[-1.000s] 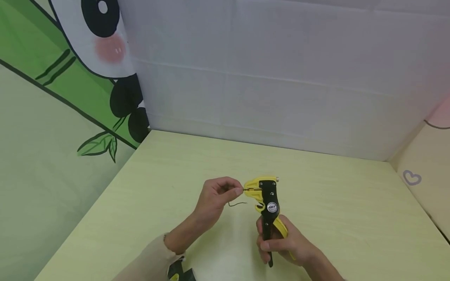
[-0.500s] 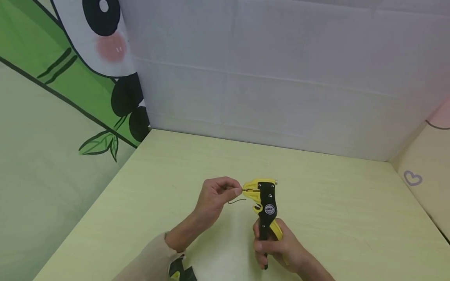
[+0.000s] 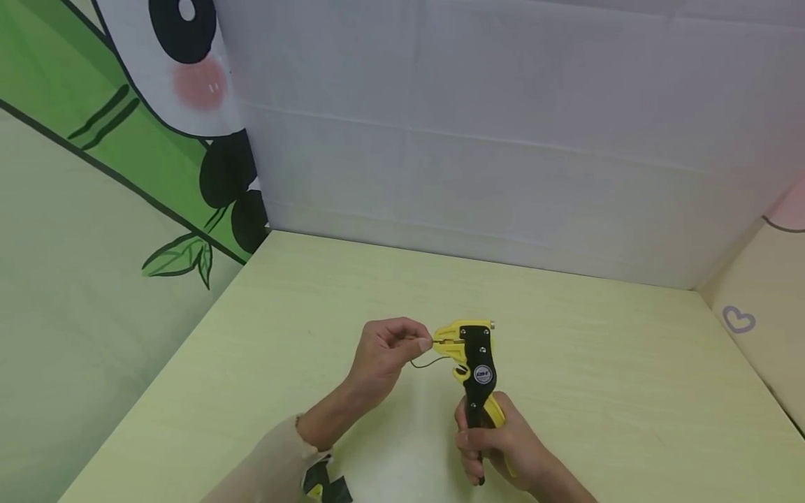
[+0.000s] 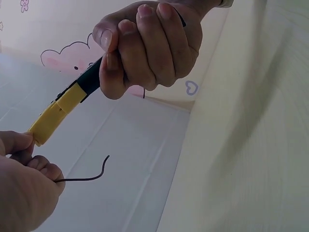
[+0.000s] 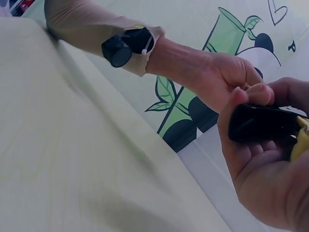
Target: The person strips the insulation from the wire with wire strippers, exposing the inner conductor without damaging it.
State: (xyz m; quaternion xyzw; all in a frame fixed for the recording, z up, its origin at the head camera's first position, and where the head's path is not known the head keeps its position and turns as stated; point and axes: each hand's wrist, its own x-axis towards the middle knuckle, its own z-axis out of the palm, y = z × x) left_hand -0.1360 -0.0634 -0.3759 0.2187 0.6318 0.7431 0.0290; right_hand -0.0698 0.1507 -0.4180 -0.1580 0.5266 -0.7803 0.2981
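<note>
My right hand (image 3: 497,443) grips the handles of a black and yellow wire stripper (image 3: 481,356), held upright above the table. The tool's yellow jaws point left, toward my left hand (image 3: 382,360). Between thumb and forefinger the left hand pinches a thin dark wire (image 3: 430,364); one end runs into the slot of the yellow jaws. The wire's loose tail hangs out below the left hand, and in the left wrist view this tail (image 4: 84,179) bends upward at its tip. Curled fingers of the right hand (image 5: 260,183) wrap the black handle (image 5: 260,124) in the right wrist view.
A pale wooden table (image 3: 302,279) lies beneath both hands. Behind it hangs a white sheet (image 3: 503,140), with a cartoon-printed cloth (image 3: 82,279) at the left. A black wrist camera (image 5: 118,48) is strapped over the left sleeve.
The wire stripper and right hand have shifted slightly left and down over the last second. The wire's loose tail has swung a little, while the left hand stays nearly still.
</note>
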